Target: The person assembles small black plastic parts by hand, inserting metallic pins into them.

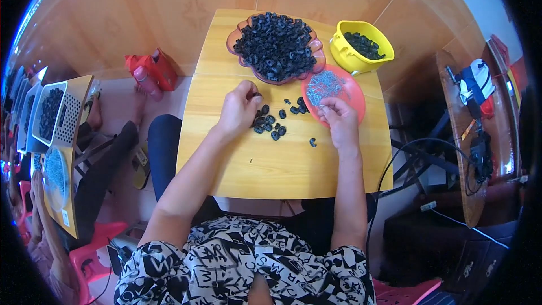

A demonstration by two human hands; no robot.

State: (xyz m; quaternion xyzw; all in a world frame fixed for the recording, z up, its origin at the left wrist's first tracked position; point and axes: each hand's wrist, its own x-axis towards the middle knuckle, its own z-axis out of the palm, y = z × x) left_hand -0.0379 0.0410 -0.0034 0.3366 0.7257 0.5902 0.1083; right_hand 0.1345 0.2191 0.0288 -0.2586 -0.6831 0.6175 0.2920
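Observation:
My left hand (240,110) is closed in a pinch at the table's middle, with a small black plastic part (257,95) partly visible at its fingertips. Beside it lies a loose cluster of black plastic parts (271,119). My right hand (342,123) reaches over the near side of a red plate (355,93), its thumb and fingers pressed together. Small silvery screws (324,85) are heaped on that plate. Whatever the right fingertips pinch is too small to make out. More black parts (302,105) lie against the plate's left edge, and a single one (313,142) sits nearer me.
A scalloped reddish bowl (232,41) piled with black parts stands at the table's back. Right of it, a yellow bucket (339,51) holds more. Another person's hand (37,183) rests by a side table with a white basket (63,110). A dark cable (389,161) hangs along the right edge.

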